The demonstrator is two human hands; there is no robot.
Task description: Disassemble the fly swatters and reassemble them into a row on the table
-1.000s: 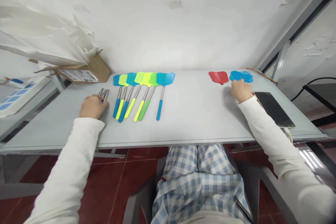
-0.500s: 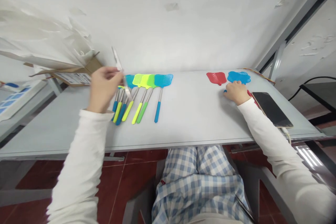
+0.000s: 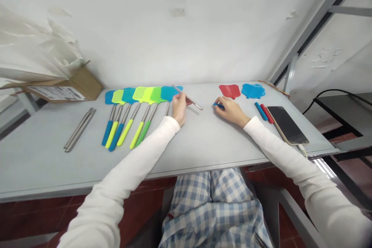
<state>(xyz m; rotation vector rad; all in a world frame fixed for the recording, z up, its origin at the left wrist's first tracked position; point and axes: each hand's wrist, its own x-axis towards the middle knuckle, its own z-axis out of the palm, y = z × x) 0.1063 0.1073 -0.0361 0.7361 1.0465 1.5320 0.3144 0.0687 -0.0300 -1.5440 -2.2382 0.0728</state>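
Observation:
My left hand [image 3: 179,108] pinches a thin metal rod [image 3: 195,104] that slants down to the right, just in front of a blue fly swatter [image 3: 168,93]. In my right hand [image 3: 231,111] is a blue handle grip [image 3: 218,105], its end pointing towards the rod; the two are apart. Behind my right hand lie a red swatter head [image 3: 230,90] and a blue swatter head [image 3: 253,90]. A loose blue grip [image 3: 260,111] and a red grip [image 3: 266,113] rest to its right.
Several assembled fly swatters [image 3: 124,135] in blue, yellow and green overlap in a row at left. More metal rods [image 3: 80,130] lie beyond them. A cardboard box [image 3: 84,83] stands at the back left; a phone [image 3: 287,124] with a cable is at right.
My left hand has carried the rod rightward from above the swatters to mid-table. My right hand has moved left with the blue grip, away from the blue head. The view has shifted.

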